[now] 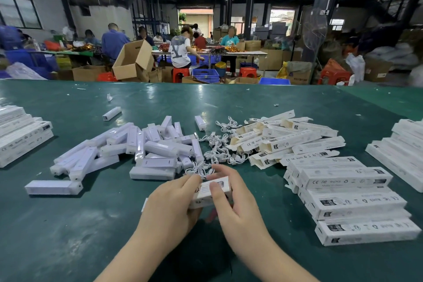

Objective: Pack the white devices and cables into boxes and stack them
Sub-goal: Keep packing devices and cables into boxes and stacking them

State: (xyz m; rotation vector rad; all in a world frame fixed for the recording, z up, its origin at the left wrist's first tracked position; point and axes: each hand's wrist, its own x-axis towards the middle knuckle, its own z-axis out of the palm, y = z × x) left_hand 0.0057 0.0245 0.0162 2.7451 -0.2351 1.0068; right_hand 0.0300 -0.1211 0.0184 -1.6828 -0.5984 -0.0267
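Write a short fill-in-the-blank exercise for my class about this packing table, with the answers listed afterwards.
1. Both hands, left hand and right hand, hold one small white ____.
2. The table has a ____ top.
3. The loose white cables lie between the pile of devices and the pile of open ____.
4. The neat stack of closed boxes lies on the person's ____ side.

Answers: box; green; boxes; right

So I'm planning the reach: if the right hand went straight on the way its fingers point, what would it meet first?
Probably the coiled white cable just beyond the right hand; depth is unclear.
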